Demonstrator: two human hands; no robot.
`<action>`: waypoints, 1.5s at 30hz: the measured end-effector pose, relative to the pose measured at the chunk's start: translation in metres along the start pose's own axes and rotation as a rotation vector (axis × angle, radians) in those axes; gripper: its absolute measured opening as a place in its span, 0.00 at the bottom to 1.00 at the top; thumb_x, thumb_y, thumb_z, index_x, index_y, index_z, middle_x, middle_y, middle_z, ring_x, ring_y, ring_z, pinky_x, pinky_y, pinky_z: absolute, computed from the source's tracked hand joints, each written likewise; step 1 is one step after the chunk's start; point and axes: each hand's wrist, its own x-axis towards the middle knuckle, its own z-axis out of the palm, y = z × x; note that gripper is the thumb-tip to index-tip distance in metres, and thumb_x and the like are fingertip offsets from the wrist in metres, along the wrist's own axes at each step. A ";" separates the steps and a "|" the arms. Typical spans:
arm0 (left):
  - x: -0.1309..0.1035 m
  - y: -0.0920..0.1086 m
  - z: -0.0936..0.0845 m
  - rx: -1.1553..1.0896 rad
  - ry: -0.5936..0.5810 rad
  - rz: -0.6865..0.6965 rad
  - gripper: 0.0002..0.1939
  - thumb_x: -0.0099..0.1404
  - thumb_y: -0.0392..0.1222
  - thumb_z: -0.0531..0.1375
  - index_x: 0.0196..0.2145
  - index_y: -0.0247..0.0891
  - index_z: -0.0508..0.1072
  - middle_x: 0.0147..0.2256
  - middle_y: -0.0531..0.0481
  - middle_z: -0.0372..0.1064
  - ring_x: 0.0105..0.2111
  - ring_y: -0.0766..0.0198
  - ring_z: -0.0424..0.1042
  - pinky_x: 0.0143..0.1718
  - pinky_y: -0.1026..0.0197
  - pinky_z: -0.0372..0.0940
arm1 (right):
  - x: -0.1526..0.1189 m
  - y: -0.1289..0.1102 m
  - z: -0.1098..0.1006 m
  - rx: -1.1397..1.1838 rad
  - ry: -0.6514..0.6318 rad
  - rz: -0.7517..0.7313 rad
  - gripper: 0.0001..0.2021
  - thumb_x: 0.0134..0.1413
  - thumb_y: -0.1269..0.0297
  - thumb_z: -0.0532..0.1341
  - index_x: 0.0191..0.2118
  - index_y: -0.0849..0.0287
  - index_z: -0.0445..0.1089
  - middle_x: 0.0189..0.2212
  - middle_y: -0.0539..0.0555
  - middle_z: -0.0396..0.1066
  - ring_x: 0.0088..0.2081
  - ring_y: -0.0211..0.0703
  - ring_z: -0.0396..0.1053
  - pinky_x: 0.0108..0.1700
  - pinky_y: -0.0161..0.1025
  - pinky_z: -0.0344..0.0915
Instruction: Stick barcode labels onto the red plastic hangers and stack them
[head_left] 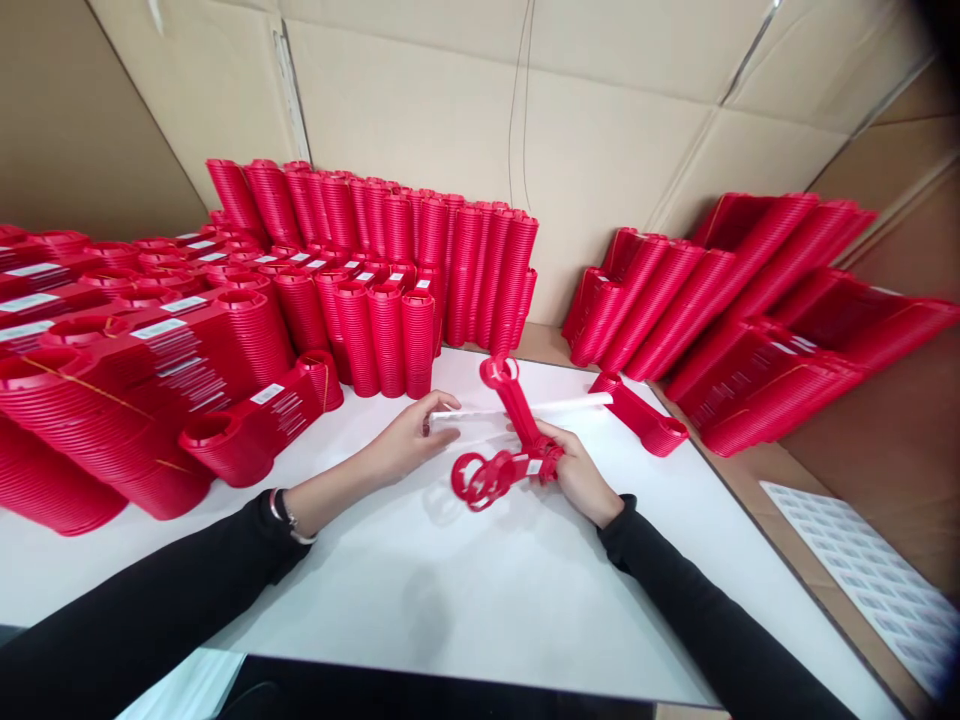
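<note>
My left hand is closed round the near end of a thin white sheet, seen almost edge-on. That sheet runs to the right behind the red pieces. In my right hand are several flat red plastic pieces with ring ends, fanned apart above the table. One of them sticks up and away from the others, and a small white label shows on the bunch. My right fingers are partly hidden behind the pieces.
Banded stacks of the same red pieces crowd the left and back of the white table. More stacks lean at the right by the cardboard wall. A single small stack lies beyond my right hand. A printed label sheet lies at the right.
</note>
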 end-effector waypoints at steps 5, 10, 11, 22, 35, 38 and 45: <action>-0.002 0.000 -0.002 0.086 0.009 0.019 0.12 0.59 0.39 0.56 0.42 0.38 0.63 0.36 0.52 0.63 0.28 0.69 0.61 0.27 0.67 0.56 | 0.003 -0.004 -0.002 0.340 0.145 -0.056 0.14 0.39 0.74 0.53 0.35 0.61 0.70 0.13 0.47 0.61 0.15 0.33 0.55 0.16 0.30 0.48; -0.003 0.003 -0.003 0.070 -0.050 0.074 0.09 0.58 0.35 0.54 0.39 0.38 0.65 0.34 0.53 0.62 0.28 0.70 0.59 0.27 0.68 0.55 | 0.008 -0.007 -0.005 0.522 0.268 -0.004 0.13 0.42 0.73 0.53 0.35 0.60 0.70 0.27 0.52 0.69 0.18 0.30 0.57 0.15 0.27 0.46; -0.003 0.003 -0.002 0.066 -0.059 0.073 0.10 0.58 0.34 0.54 0.39 0.38 0.65 0.32 0.53 0.62 0.27 0.70 0.59 0.27 0.68 0.55 | 0.009 -0.008 -0.005 0.567 0.299 0.002 0.13 0.42 0.73 0.53 0.35 0.60 0.69 0.31 0.53 0.70 0.18 0.29 0.57 0.14 0.27 0.46; -0.006 0.017 -0.006 0.195 0.191 0.122 0.08 0.57 0.36 0.55 0.37 0.36 0.66 0.34 0.51 0.66 0.34 0.65 0.64 0.34 0.65 0.58 | 0.006 -0.021 -0.011 0.372 0.385 -0.131 0.13 0.39 0.69 0.52 0.35 0.57 0.67 0.25 0.50 0.62 0.18 0.32 0.53 0.15 0.32 0.43; 0.009 -0.014 -0.022 0.149 0.078 -0.059 0.14 0.55 0.45 0.59 0.37 0.34 0.67 0.33 0.50 0.67 0.33 0.62 0.66 0.33 0.63 0.59 | -0.003 -0.001 -0.019 -0.017 0.179 0.100 0.14 0.30 0.75 0.50 0.29 0.62 0.66 0.15 0.48 0.64 0.16 0.36 0.60 0.14 0.31 0.50; 0.010 -0.014 -0.027 0.381 0.026 -0.020 0.17 0.52 0.45 0.61 0.39 0.35 0.69 0.36 0.47 0.66 0.34 0.60 0.66 0.35 0.60 0.59 | -0.006 -0.001 -0.016 -0.103 0.115 0.070 0.18 0.31 0.75 0.48 0.32 0.62 0.68 0.15 0.47 0.64 0.16 0.35 0.59 0.15 0.31 0.50; 0.006 -0.005 -0.038 0.535 -0.073 -0.039 0.29 0.48 0.46 0.65 0.48 0.37 0.67 0.44 0.44 0.66 0.42 0.54 0.66 0.43 0.57 0.60 | -0.009 -0.011 0.000 -0.284 0.056 -0.106 0.23 0.29 0.77 0.45 0.35 0.60 0.68 0.25 0.49 0.65 0.22 0.35 0.60 0.21 0.32 0.55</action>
